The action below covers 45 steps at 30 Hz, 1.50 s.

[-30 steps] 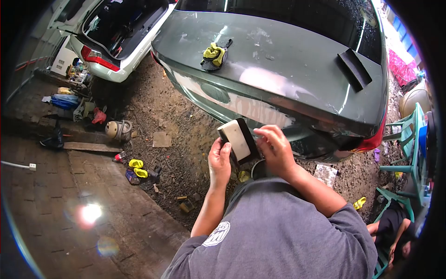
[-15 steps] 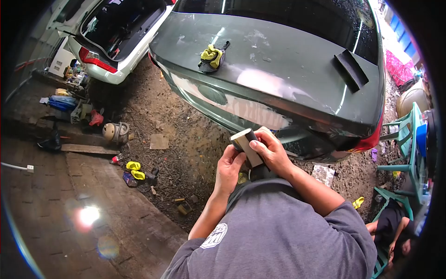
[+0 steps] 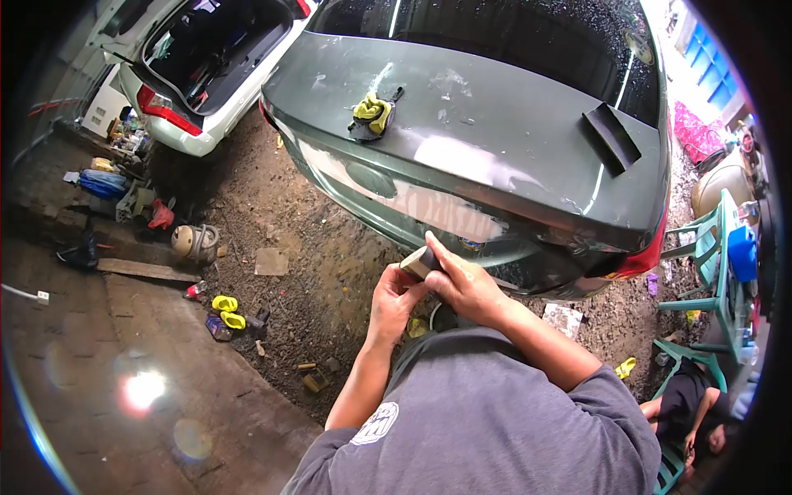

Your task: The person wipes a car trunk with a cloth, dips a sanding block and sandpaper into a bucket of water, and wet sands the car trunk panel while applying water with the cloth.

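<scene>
Between narrowed fingers of left hand (image 3: 388, 308) and right hand (image 3: 473, 292), gripping a pale-and-dark block (image 3: 415, 264) in the head view.
Best steadied with even thumb pressure, likely keeping the dark layer (image 3: 429, 256) flat and snug; beyond the fingertips, a dark car (image 3: 511, 87).

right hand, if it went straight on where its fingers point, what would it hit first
Probably the patched rear of the dark car, ahead of the right hand; the depth between is unclear.
</scene>
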Each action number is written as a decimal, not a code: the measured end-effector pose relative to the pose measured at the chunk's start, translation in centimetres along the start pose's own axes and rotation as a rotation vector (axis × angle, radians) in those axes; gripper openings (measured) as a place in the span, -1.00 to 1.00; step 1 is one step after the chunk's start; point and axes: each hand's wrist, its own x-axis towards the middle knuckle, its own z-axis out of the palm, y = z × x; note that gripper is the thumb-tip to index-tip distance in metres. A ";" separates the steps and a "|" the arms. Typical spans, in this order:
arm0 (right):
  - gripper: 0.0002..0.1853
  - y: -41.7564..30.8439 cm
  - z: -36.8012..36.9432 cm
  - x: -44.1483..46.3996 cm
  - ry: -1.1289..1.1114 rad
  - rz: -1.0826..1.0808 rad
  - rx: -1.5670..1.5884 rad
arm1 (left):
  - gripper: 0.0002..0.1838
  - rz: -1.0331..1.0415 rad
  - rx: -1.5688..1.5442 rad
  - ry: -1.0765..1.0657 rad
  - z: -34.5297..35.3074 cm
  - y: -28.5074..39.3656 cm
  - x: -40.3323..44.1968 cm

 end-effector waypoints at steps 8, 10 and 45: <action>0.12 -1.1 -3.1 0.9 -0.050 -0.135 -0.109 | -0.73 -0.035 0.009 -0.135 0.4 1.5 2.5; 0.09 -1.8 -4.4 1.9 -0.048 -0.147 -0.148 | -0.72 -0.041 0.020 -0.171 0.6 2.0 3.7; -0.37 0.2 -11.4 14.5 -0.091 -0.035 -0.914 | -0.79 0.684 0.881 -0.244 11.0 18.0 24.3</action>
